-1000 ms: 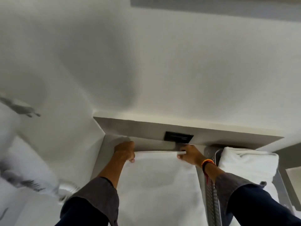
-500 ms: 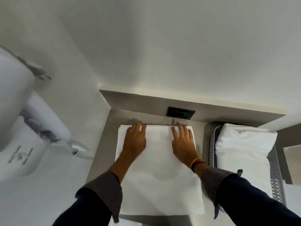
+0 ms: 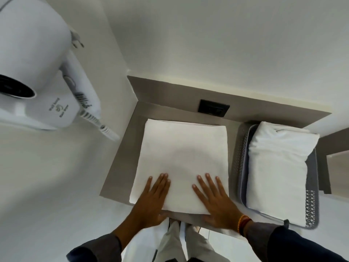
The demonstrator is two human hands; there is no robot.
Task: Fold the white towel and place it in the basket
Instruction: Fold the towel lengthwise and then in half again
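A white towel [image 3: 183, 157] lies folded into a flat rectangle on the grey counter [image 3: 122, 157]. My left hand [image 3: 153, 197] rests flat on its near left part, fingers spread. My right hand [image 3: 213, 197] presses flat on its near right part, fingers apart, with a red and orange band at the wrist. Neither hand grips anything. To the right stands a grey perforated basket [image 3: 309, 207], which holds another folded white towel [image 3: 277, 167].
A white wall-mounted hair dryer [image 3: 37, 72] hangs at the upper left, close to the counter's left side. A black socket plate [image 3: 213, 110] sits on the back panel behind the towel. White walls close in on the left and behind.
Both hands slid from the towel's far edge toward me along its surface to the near edge. The view tilted downward, so the hair dryer now looms larger at the left.
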